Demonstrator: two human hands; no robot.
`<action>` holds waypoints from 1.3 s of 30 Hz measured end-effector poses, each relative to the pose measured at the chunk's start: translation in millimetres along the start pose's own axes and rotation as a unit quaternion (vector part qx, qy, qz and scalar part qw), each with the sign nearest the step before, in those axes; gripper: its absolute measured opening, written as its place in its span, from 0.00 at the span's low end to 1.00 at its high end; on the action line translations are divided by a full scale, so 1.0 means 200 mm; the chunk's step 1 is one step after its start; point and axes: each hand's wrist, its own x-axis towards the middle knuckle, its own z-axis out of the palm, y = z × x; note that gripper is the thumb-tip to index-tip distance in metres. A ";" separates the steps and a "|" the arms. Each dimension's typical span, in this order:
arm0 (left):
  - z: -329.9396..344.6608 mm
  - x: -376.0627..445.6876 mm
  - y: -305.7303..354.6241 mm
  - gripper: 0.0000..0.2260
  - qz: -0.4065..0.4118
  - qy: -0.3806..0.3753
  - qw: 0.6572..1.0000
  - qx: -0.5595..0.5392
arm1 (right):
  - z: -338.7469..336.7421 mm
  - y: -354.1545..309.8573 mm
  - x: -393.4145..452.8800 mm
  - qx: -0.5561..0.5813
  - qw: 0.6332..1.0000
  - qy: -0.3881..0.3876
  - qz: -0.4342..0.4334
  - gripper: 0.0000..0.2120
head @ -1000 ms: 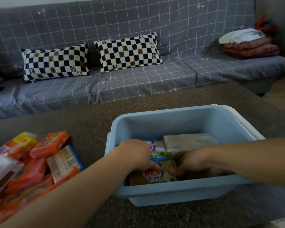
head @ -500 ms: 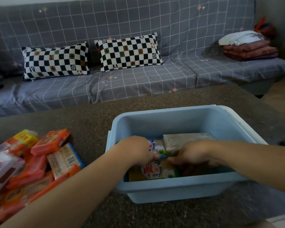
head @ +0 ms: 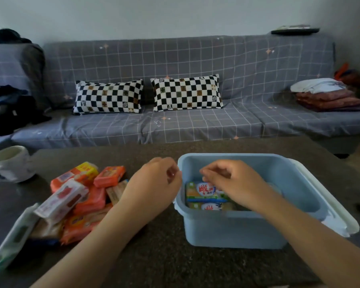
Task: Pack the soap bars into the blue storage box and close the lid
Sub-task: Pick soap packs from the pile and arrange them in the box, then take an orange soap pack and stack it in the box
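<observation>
One blue storage box (head: 233, 231) stands open on the dark bench (head: 164, 262), its white lid (head: 341, 213) lying against its right side. At least two wrapped soap bars (head: 202, 190) with green-and-yellow labels lie inside at the left; others may be hidden under the right hand (head: 235, 183), which hovers over them with loosely curled fingers, its grip holding nothing visible. The left hand (head: 154, 183) hangs just outside the box's left wall, grip slack and empty. A heap of unpacked bars (head: 79, 200), mostly orange, too jumbled to count, lies left. One white mug (head: 10, 163) sits far left; two checkered pillows (head: 148, 95) rest on the sofa (head: 195, 125).
</observation>
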 end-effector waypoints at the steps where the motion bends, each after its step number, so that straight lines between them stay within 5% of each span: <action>1: -0.04 -0.05 -0.04 0.06 -0.010 0.013 1.000 -0.002 | 0.05 -0.05 -0.01 0.008 0.999 0.013 -0.029 0.06; 10: -0.19 -0.43 -0.42 0.04 -0.147 0.053 0.988 -0.008 | 0.56 -0.30 0.00 0.061 0.988 -0.033 -0.138 0.06; 19: -0.03 -0.56 -0.73 0.00 -0.262 0.029 0.958 -0.117 | 0.94 -0.12 0.13 0.031 0.996 -0.080 -0.021 0.08; 22: 0.07 -0.58 -0.78 0.06 -0.298 0.032 0.945 -0.132 | 1.02 -0.04 0.17 0.019 0.998 -0.067 0.007 0.12; 28: 0.18 -0.58 -0.82 0.20 -0.348 0.045 0.916 -0.195 | 1.09 0.06 0.22 -0.013 0.999 -0.030 0.026 0.18; 39: 0.23 -0.56 -0.78 0.16 -0.390 0.114 0.873 -0.269 | 1.11 0.06 0.22 0.100 0.993 -0.055 0.014 0.24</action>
